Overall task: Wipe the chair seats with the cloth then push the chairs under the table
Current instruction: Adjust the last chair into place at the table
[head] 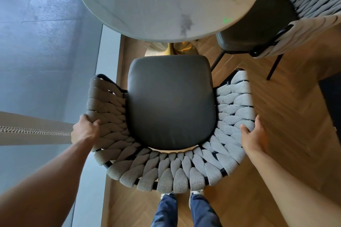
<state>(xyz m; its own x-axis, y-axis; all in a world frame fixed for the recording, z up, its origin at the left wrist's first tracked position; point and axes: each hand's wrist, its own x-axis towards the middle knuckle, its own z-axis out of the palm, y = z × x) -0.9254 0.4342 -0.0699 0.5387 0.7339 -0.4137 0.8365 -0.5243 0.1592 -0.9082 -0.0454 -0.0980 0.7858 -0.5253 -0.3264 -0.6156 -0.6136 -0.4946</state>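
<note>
So, a chair (pixel 171 101) is seen from straight above, its dark grey leather seat facing up and the woven grey rope backrest (pixel 177 175) curving around the near side. It's being gripped on both sides. The left hand (pixel 85 131) is clamped onto the left wing of the backrest, fingers (pixel 96 122) curled over the top edge of the rope weave. The right hand (pixel 253 136) is pressed against the right wing, thumb laid on the inside of the weave and the rest of the hand wrapped around the outside, so both hands are closed on the chair.

The front edge of the seat is pointed toward the far side and sits just short of the round marble table (pixel 166 5); the seat isn't tucked under the tabletop. The table's gold pedestal base (pixel 172 49) is visible between the seat front and the table rim.

A second chair (pixel 258 31) of the same type is parked at the far right, its seat partly slid under the table edge.

Blue jeans (pixel 184 210) and pale shoes are seen right behind the backrest on the herringbone wood floor (pixel 286 107). No cloth can be made out anywhere in view.
</note>
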